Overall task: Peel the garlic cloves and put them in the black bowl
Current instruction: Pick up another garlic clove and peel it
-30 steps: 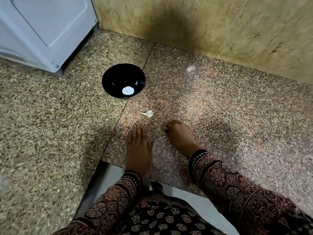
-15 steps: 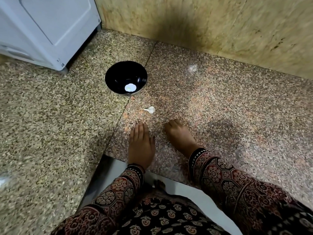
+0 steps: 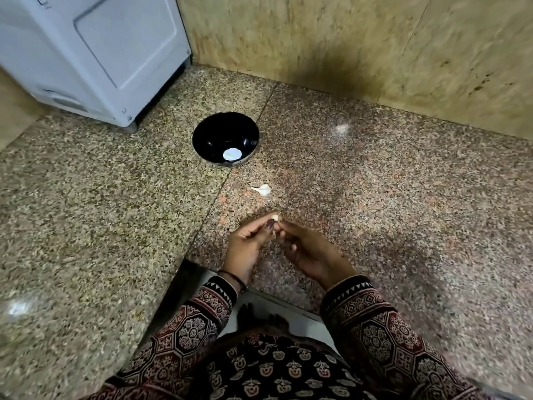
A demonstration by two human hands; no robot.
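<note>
Head view looks down on a granite counter (image 3: 115, 212), where the left hand (image 3: 248, 241) and right hand (image 3: 311, 252) meet with fingers curled, both pinching one small garlic clove (image 3: 275, 217) at their tips. A second clove (image 3: 262, 189) lies on the stone between the hands and the black bowl (image 3: 213, 131), which sits further back and holds only a pale disc (image 3: 232, 153) (a label or a reflection, I cannot tell). With so slight a grip, a hard pull on the skin could flick the held clove loose, and the counter's near edge lies just under the wrists, so it might drop to the floor.
</note>
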